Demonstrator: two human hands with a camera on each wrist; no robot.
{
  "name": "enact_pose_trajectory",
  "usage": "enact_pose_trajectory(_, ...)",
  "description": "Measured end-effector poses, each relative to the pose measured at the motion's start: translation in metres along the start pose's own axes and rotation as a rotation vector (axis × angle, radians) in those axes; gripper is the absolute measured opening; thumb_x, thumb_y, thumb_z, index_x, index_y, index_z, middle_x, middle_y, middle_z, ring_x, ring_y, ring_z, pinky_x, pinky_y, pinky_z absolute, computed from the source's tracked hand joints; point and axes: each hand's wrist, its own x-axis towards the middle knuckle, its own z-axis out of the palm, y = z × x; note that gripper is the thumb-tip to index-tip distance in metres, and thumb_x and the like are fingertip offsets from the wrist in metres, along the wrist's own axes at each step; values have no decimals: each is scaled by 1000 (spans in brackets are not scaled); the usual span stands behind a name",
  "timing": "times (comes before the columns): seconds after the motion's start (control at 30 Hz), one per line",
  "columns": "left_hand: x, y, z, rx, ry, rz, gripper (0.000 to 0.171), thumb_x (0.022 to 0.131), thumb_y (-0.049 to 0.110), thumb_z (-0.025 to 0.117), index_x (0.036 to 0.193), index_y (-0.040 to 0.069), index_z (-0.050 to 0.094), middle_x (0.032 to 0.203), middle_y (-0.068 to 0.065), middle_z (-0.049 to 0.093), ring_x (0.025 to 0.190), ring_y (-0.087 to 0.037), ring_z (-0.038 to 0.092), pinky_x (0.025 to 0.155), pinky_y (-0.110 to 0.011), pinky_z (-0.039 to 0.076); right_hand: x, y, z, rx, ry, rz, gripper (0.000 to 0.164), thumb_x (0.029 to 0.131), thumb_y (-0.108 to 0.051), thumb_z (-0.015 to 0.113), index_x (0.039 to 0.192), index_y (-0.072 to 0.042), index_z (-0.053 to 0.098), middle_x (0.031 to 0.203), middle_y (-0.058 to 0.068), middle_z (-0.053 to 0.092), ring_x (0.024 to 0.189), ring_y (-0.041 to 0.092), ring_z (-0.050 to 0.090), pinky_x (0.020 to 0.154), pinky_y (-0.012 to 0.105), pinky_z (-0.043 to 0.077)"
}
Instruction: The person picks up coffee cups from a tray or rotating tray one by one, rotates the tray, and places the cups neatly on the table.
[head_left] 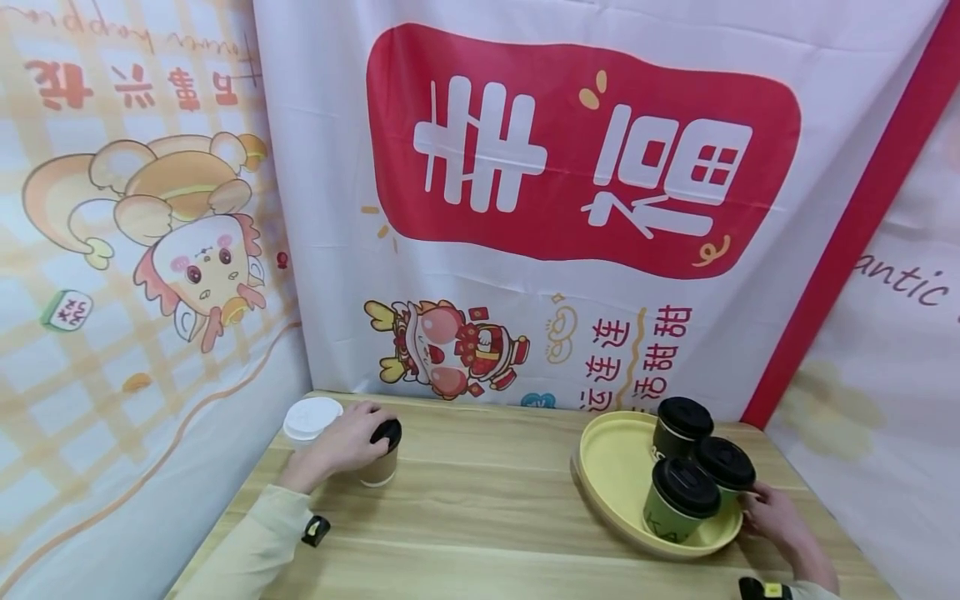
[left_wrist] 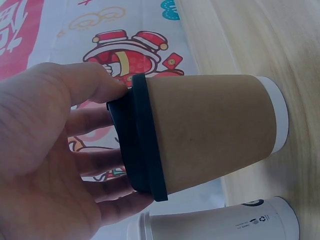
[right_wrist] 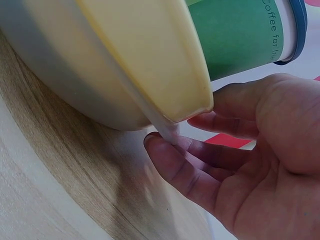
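My left hand (head_left: 345, 443) grips a brown paper coffee cup (left_wrist: 215, 130) by its black lid (left_wrist: 142, 140), thumb on one side and fingers on the other. The cup is upright, its white base at the wooden tabletop. Right beside it stands a white lidded cup (head_left: 311, 418), partly covered by the hand in the head view. On the right, my right hand (head_left: 776, 521) holds the edge of a round yellow tray (head_left: 611, 467), fingers at its rim. Three black-lidded cups stand on the tray: a green one (head_left: 670, 517), another green one (head_left: 726, 467) and a dark one (head_left: 678, 429).
The wooden table (head_left: 480, 508) stretches between the two hands. A white cloth banner (head_left: 322, 250) with red print hangs along the back edge. Printed cloths also hang at the left (head_left: 112, 400) and the right (head_left: 885, 417), close to the table's sides.
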Motion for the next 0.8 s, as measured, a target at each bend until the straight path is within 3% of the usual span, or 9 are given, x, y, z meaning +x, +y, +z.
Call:
enact_pose_trajectory(0.1, 1, 1, 0, -5, -2, -20, 36, 84, 28, 63, 116, 12, 63, 120, -19, 56, 110, -39, 50, 91, -54, 43, -1, 1, 0, 3, -4, 6, 35, 91, -3, 38, 120, 17, 39, 72, 4, 52, 61, 11, 56, 59, 29, 55)
enact_pose_trajectory(0.23, 8, 7, -2, -1, 61, -17, 35, 85, 29, 61, 114, 11, 64, 120, -16, 56, 112, -37, 49, 95, -53, 40, -1, 3, 0, 7, -3, 12, 36, 91, -3, 38, 121, 17, 39, 75, 4, 55, 63, 12, 57, 61, 29, 55)
enact_pose_trajectory(0.33, 15, 17, -6, -3, 170, 56, 29, 86, 25, 61, 109, 9, 65, 116, -14, 58, 112, -34, 49, 97, -51, 38, -1, 4, 0, 6, 0, 4, 36, 91, -3, 39, 121, 18, 39, 76, 6, 56, 63, 12, 58, 61, 30, 55)
enact_pose_trajectory(0.47, 23, 35, -11, -76, 268, 176, 22, 86, 19, 63, 106, 9, 66, 113, -12, 59, 110, -31, 50, 96, -49, 41, -1, 3, 1, 4, -1, 2, 34, 92, -3, 39, 119, 17, 41, 75, 6, 56, 62, 12, 57, 60, 30, 55)
enact_pose_trajectory(0.63, 32, 56, -9, -205, 285, 228, 22, 86, 13, 63, 108, 11, 64, 115, -10, 59, 109, -26, 52, 94, -45, 45, -1, 0, 1, 6, -1, 10, 36, 91, -5, 39, 121, 16, 39, 77, 5, 56, 63, 13, 57, 61, 31, 56)
enact_pose_trajectory(0.8, 43, 72, 11, -253, 275, 233, 24, 87, 15, 61, 111, 13, 63, 114, -5, 59, 108, -22, 53, 92, -41, 47, -1, 1, -1, 1, 0, 9, 37, 90, -4, 38, 121, 17, 39, 77, 6, 55, 62, 13, 57, 61, 31, 56)
